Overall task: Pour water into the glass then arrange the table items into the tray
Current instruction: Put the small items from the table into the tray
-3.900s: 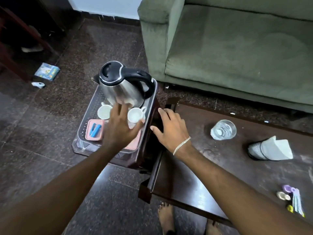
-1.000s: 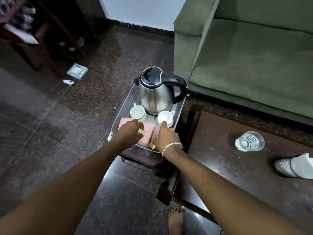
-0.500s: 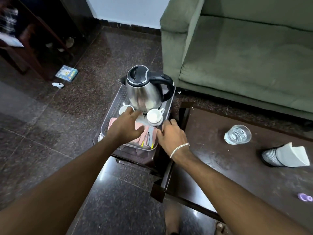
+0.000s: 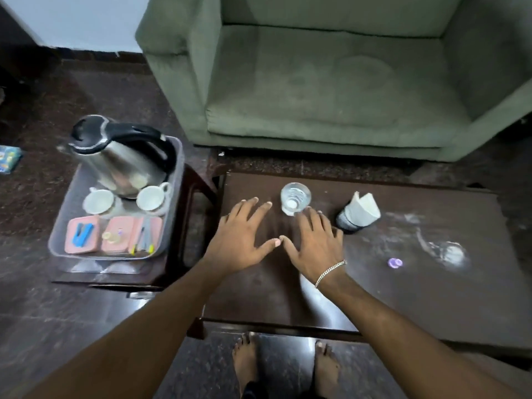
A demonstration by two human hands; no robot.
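The glass [image 4: 296,200] of water stands on the bench [image 4: 374,283], just beyond the right hand [image 4: 312,249] — both that and the left hand [image 4: 241,243] spread, empty. Best grip it low, carried level to the tray [image 4: 172,214].

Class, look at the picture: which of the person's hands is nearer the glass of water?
Right. The right hand has fingertips almost at the glass of water; the left hand lies off to the glass's left.

Shiny steel kettle [image 4: 115,165] — clear glass [image 4: 296,199], matt cloth sofa [image 4: 331,82]
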